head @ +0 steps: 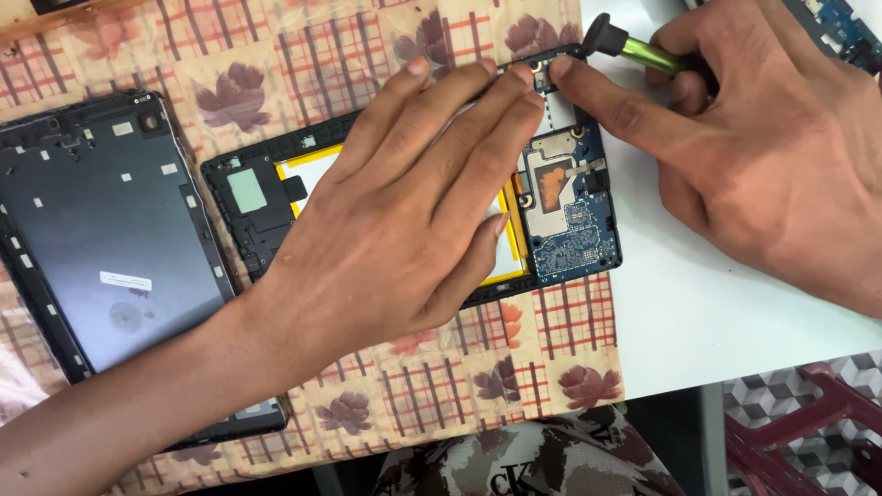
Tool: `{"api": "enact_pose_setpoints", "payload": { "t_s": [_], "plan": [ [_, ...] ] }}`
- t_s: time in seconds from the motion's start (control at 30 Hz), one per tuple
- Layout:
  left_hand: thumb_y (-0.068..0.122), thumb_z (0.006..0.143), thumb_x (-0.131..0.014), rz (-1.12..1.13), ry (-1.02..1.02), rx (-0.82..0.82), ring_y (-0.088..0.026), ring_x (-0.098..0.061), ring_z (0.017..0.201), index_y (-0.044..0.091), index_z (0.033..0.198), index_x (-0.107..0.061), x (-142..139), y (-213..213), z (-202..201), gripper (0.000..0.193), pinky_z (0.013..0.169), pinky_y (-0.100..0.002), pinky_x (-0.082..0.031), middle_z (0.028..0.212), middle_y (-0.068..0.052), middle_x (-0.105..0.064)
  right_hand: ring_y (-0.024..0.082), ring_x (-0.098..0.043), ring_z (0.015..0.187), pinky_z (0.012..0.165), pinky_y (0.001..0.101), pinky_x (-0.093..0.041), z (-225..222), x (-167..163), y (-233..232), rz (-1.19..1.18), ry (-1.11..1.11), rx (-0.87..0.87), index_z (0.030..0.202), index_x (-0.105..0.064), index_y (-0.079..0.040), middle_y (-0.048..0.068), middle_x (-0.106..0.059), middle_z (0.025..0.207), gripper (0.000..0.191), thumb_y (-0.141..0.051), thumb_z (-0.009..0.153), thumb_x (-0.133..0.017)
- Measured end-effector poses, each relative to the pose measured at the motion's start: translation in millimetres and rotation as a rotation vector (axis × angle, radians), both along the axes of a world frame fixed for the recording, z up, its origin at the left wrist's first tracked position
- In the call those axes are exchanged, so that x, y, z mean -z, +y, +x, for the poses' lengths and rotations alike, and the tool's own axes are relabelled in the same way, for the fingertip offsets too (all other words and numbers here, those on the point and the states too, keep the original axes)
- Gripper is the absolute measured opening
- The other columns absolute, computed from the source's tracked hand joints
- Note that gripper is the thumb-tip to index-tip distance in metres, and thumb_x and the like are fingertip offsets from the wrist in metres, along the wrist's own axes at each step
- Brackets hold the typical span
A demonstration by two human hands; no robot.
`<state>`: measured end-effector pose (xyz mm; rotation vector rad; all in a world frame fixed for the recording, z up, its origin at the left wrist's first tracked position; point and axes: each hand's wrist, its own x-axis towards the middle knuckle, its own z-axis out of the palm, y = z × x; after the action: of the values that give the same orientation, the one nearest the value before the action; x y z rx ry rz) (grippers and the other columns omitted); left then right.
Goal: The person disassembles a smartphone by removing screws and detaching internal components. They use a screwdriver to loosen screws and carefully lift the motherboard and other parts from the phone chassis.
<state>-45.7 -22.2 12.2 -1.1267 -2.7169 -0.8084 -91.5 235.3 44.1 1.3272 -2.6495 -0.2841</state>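
Observation:
An opened tablet lies on a floral checked cloth, its blue circuit board and yellow-edged battery exposed. My left hand lies flat across the battery, fingertips reaching the top corner of the board. My right hand grips a green-handled screwdriver, its index finger stretched along to the board's upper edge, where the tool's dark tip rests.
The tablet's dark grey back cover lies inner side up to the left on the cloth. A white table surface extends on the right. Another circuit board sits at the top right corner. A dark red stool stands below the table.

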Motion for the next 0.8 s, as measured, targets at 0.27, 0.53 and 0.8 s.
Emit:
{"api": "enact_pose_setpoints", "payload": {
  "t_s": [0.27,0.53,0.8],
  "plan": [
    [0.012,0.101,-0.066,0.039,-0.004,0.049,-0.038,-0.043,0.148,-0.010,0.145,-0.054,5,-5,-1,0.050,0.126,-0.056,-0.036,0.154,-0.025,-0.046,0.025,-0.068,0.080,0.061,0.0340,-0.059,-13,4,3,-0.196,-0.144,-0.074,0.124,-0.074,-0.002,0.019,-0.062,0.106,0.042,0.008,0.083,-0.074],
    [0.013,0.096,-0.067,0.030,-0.030,0.050,-0.038,-0.042,0.144,-0.010,0.140,-0.056,2,-3,-3,0.050,0.122,-0.054,-0.037,0.149,-0.026,-0.046,0.021,-0.064,0.080,0.065,0.0281,-0.052,-15,18,14,-0.433,-0.273,-0.052,0.122,-0.072,0.011,0.020,-0.056,0.111,0.032,0.027,0.095,-0.064],
    [0.016,0.100,-0.068,-0.019,0.033,0.043,-0.036,-0.043,0.148,-0.011,0.144,-0.056,7,-2,-1,0.054,0.125,-0.052,-0.038,0.156,-0.026,-0.045,0.022,-0.064,0.072,0.058,0.0333,-0.056,-17,7,7,-0.300,-0.231,-0.108,0.118,-0.076,0.004,0.021,-0.059,0.105,0.038,0.016,0.082,-0.073]
  ]
}}
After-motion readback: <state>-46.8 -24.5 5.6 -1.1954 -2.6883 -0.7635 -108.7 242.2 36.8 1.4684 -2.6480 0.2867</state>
